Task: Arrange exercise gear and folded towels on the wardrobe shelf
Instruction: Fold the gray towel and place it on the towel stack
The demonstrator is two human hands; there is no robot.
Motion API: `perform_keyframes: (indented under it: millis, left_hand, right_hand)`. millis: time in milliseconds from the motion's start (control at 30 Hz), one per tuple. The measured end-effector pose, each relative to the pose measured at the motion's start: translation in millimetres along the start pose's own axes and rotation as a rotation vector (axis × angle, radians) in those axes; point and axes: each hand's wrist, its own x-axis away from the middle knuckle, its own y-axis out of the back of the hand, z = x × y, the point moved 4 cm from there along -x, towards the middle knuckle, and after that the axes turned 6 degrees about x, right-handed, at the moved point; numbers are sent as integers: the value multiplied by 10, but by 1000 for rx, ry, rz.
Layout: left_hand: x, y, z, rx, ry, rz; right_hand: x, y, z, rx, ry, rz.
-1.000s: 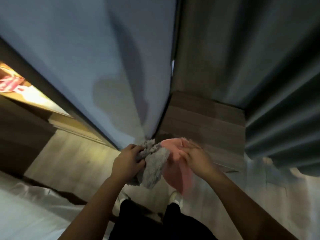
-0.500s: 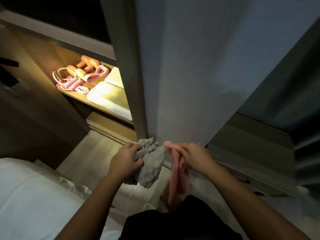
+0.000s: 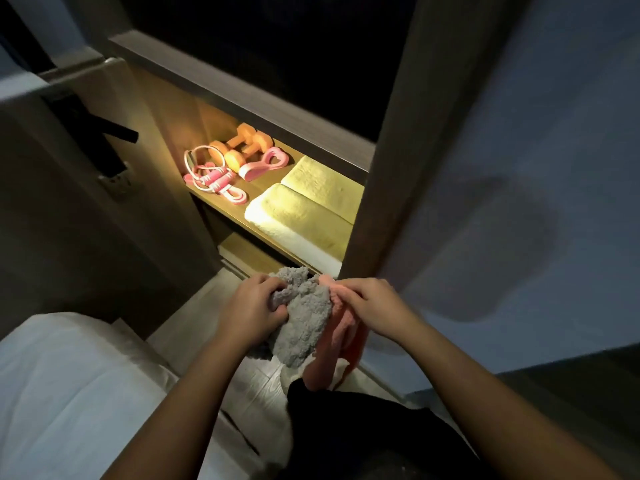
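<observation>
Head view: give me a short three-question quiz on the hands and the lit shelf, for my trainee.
1. True or false: the left hand grips the grey fluffy cloth, and the right hand pinches the pink ribbed cloth.
2. Which sits at the back of the lit wooden shelf? A. orange plastic dumbbells B. black shoes C. a blue bottle
3. How many folded pale towels show on that shelf?
Key: 1 true; 2 A; 3 two.
</observation>
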Motion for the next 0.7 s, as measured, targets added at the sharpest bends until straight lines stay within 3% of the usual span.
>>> perform_keyframes:
  millis: [400,700]
  left_hand:
    - [-1218,796,905,-38,-37,115]
    - [-2106,1050,1743,-52,-221,268]
  right_hand:
    - [-1488,-188,734,-169,-24,58]
    - [-2204,-657,1146,-297,-153,-136]
